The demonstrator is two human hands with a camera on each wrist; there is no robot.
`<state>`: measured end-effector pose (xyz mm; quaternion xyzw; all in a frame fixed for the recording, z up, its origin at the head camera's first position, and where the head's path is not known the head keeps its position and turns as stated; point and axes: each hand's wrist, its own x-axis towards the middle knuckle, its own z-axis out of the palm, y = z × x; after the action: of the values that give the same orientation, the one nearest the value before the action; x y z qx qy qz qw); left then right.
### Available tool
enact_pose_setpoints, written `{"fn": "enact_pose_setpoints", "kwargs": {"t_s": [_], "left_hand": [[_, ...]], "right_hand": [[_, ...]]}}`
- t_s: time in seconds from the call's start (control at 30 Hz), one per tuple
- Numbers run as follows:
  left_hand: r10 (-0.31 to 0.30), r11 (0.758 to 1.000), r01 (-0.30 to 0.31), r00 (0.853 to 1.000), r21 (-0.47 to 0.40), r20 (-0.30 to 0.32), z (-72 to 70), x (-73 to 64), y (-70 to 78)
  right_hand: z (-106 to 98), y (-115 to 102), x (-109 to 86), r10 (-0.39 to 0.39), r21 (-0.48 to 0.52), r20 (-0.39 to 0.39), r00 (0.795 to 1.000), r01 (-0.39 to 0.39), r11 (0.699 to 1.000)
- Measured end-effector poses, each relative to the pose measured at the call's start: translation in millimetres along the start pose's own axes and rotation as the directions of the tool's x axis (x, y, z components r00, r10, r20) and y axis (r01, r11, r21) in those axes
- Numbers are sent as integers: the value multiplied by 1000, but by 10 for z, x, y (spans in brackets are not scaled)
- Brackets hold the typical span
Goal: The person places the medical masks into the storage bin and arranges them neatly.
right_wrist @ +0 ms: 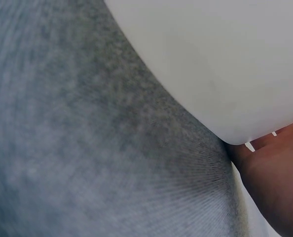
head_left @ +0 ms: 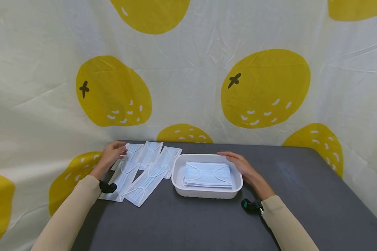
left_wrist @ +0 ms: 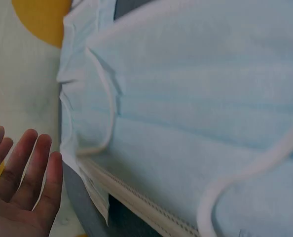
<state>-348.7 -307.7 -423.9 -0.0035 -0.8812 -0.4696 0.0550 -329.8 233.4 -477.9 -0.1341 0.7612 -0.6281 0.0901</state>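
Plainly, left hand (head_left: pixel 114 152) beside masks (head_left: pixel 149 182), grip apart; right hand (head_left: pixel 238 162) straight-fingered, touching white tray (head_left: pixel 204 193).

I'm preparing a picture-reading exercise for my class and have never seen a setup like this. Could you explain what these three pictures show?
There is no machine here: a person works with two bare hands. The widest picture comes from a camera worn on the head, looking forward and down. The other two come from cameras on the left and right wrists, close to each hand.

On the dark table lie several loose, overlapping face masks and a white tub with a neat pile of masks inside.

The left hand is at the far end of the loose masks, apparently holding nothing; I cannot tell whether it touches one. The right hand rests against the tub's far right corner.
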Motion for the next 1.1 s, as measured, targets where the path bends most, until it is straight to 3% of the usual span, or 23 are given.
{"fn": "enact_pose_setpoints", "kwargs": {"t_s": [0.3, 0.47, 0.6, 0.8, 1.1], "left_hand": [[-85, 990, 91, 994, 107, -65, -77, 78, -257], [-93, 981, 106, 992, 164, -84, -101, 117, -364], [-78, 975, 94, 993, 199, -87, -101, 145, -389], [-110, 959, 126, 991, 254, -78, -71, 165, -388], [-111, 935, 130, 991, 331, -76, -12, 177, -370]], "right_hand": [[13, 6, -10, 16, -2, -13, 1000, -16, 1000], [18, 13, -11, -3, -3, 6, 1000, 3, 1000], [13, 10, -10, -13, -1, -4, 1000, 13, 1000], [5, 14, 3, 7, -6, -8, 1000, -7, 1000], [10, 7, -1, 29, -3, -18, 999, -29, 1000]]}}
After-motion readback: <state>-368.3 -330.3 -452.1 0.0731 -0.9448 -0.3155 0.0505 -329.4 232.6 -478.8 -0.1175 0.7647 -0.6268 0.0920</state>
